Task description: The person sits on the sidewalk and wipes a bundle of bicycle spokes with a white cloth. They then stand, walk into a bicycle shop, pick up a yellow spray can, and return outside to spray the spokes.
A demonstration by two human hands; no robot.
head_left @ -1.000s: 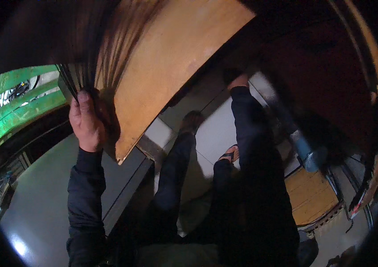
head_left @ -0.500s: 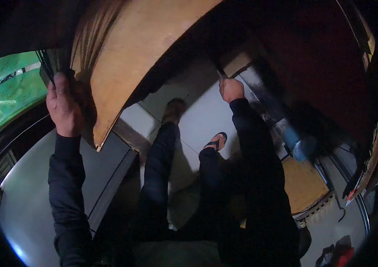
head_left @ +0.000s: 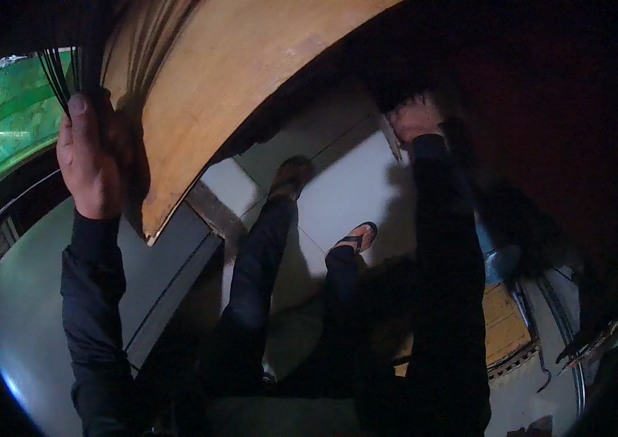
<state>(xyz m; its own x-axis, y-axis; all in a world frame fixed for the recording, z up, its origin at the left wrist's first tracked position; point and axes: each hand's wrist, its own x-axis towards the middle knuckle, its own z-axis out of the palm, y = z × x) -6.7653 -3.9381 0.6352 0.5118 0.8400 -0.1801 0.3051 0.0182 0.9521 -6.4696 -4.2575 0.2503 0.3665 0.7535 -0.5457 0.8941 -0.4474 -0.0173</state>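
Note:
A large stack of thin plywood sheets [head_left: 236, 80] fills the upper part of the view, its light brown top face tilted toward me. My left hand [head_left: 87, 164] grips the stack's near left edge, fingers wrapped over the dark sheet ends. My right hand [head_left: 412, 116] reaches forward to the stack's dark right edge and seems to hold it, but shadow hides the fingers. Both arms wear dark sleeves. My legs and feet [head_left: 356, 237] in sandals stand below on a pale tiled floor [head_left: 338, 197].
A green machine surface [head_left: 3, 138] lies at far left. A grey flat surface [head_left: 40, 306] runs along the lower left. At the right sit a blue object [head_left: 502, 262] and a yellowish wooden board [head_left: 505, 324] among dark shapes.
The plywood stack has risen and swung left in the view. My left hand moved up with its edge, and my right hand moved further up and right into the shadow.

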